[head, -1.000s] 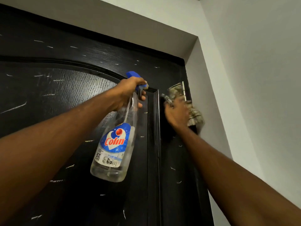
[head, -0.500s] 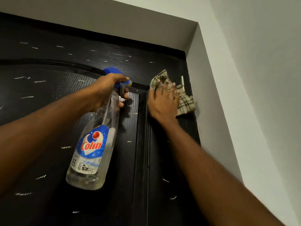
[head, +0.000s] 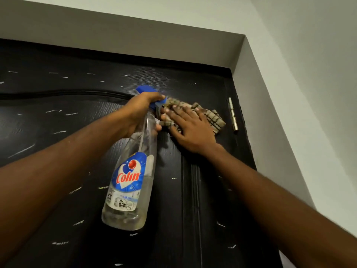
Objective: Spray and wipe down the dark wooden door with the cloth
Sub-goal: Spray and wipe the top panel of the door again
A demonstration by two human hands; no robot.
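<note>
The dark wooden door (head: 58,132) fills the view from nine o'clock round to five, and pale flecks and short streaks are scattered over nearly all of its grained face, so I judge the wiping to be at an early stage, with most of the panel left to do. Whether those marks are spray drops or dirt cannot be told. Near the middle of the view the left hand (head: 139,113) has its fingers curled round the neck and trigger of the spray bottle (head: 131,180), which hangs tilted toward six o'clock. It is clear plastic with a blue head and a blue and red label, and only a little liquid shows at the bottom. Just beside it, toward three o'clock, the right hand (head: 189,130) lies flat with straight, spread fingers, pressing the cloth (head: 214,118) against the door near its upper right corner. The cloth is a crumpled beige rag with dark checks, and part of it sticks out past the fingers. Further toward three o'clock, near but apart from the cloth, a metal hinge (head: 232,117) runs along the door's edge, and beyond it stands the pale wall (head: 309,93).
</note>
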